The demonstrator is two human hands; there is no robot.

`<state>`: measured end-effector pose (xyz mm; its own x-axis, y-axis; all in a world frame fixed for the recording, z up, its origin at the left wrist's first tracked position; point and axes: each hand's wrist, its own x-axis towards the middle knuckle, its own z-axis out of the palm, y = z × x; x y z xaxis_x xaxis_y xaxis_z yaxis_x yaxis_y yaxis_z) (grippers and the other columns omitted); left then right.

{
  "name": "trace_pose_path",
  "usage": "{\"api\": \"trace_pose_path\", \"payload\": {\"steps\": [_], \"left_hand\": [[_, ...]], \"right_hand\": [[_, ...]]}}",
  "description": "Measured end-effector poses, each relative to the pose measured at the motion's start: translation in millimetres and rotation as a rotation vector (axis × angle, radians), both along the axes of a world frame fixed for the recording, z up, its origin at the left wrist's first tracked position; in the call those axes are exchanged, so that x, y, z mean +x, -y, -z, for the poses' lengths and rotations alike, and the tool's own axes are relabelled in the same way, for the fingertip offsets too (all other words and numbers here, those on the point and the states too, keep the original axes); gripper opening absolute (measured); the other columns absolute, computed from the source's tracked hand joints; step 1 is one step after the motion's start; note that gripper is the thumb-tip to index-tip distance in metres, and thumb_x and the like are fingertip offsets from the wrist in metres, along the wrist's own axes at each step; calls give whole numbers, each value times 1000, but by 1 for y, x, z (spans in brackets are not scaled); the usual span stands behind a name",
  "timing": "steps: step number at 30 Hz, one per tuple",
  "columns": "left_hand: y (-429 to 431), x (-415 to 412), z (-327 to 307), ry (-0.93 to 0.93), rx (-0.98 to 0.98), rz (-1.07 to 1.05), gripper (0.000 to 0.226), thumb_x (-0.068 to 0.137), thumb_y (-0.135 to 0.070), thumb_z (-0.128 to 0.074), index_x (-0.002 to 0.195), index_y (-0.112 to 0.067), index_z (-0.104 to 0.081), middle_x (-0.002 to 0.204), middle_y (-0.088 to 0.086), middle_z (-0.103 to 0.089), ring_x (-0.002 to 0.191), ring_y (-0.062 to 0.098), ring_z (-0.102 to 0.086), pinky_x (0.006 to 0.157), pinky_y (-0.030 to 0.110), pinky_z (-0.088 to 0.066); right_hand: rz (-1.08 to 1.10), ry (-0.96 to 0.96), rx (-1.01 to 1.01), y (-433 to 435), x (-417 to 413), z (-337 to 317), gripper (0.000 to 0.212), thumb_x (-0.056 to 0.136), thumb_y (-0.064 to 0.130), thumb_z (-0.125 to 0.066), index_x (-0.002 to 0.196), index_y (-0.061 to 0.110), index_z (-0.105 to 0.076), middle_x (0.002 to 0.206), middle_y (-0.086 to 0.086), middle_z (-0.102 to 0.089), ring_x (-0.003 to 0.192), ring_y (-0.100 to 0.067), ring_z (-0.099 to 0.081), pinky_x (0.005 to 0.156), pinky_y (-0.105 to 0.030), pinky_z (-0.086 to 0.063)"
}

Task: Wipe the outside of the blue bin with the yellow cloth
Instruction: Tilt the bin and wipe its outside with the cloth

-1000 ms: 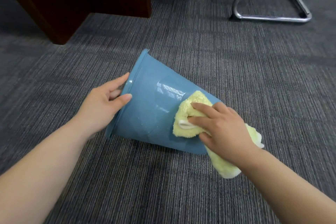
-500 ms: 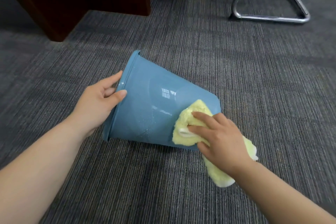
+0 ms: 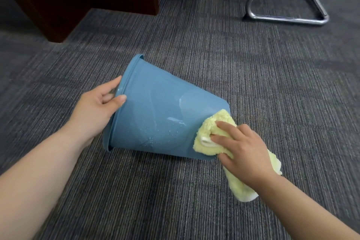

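Blue bin (image 3: 155, 115) on side on carpet (image 3: 253, 84). My left hand (image 3: 95, 111) grips rim; my right hand (image 3: 243, 150) clutches yellow cloth (image 3: 212, 124) against base end.

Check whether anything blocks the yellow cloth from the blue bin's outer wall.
Nothing visible does. The right hand presses the yellow cloth against the blue bin near its base, while the left hand grips the rim.
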<state>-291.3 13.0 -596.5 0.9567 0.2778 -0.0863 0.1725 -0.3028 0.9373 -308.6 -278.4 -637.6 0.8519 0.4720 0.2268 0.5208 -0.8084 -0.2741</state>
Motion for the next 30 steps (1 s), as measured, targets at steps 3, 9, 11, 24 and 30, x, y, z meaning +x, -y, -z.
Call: {"api": "trace_pose_path", "payload": {"steps": [3, 9, 11, 24, 30], "left_hand": [[4, 0, -1, 18, 5, 20, 40, 83, -14, -55, 110, -42, -48, 68, -23, -67, 64, -12, -61, 63, 14, -48], [16, -1, -2, 67, 242, -58, 23, 81, -21, -57, 99, -22, -43, 92, -4, -58, 74, 2, -55, 69, 24, -41], [15, -5, -4, 48, 359, 8, 41, 80, -25, -58, 118, -25, -43, 108, -1, -55, 92, 12, -55, 86, 27, -36], [-3, -10, -1, -217, 279, 273, 90, 72, -2, -65, 136, -34, -10, 122, -5, -42, 101, 17, -55, 94, 36, -40], [9, -10, 1, 35, 41, 23, 32, 71, 5, -63, 74, -25, -52, 75, -5, -59, 52, -11, -59, 52, 3, -44]], "right_hand": [[109, -52, 64, 3, 2, 2, 42, 47, 2, -80, 87, 14, -70, 105, -12, -68, 64, -34, -56, 57, -38, -47], [282, -145, 119, 0, 7, 6, 38, 63, 2, -70, 99, 14, -67, 118, -12, -61, 80, -35, -51, 65, -32, -35], [318, -139, 110, 0, 9, 8, 37, 68, 7, -68, 103, 16, -65, 123, -10, -58, 86, -34, -50, 65, -31, -35], [470, -209, 131, 3, 18, 12, 38, 77, 14, -58, 115, 17, -56, 134, -3, -46, 107, -28, -42, 67, -29, -32], [463, -233, 160, 4, 20, 6, 38, 77, 13, -58, 115, 19, -57, 133, -1, -47, 109, -25, -42, 68, -29, -33]]}}
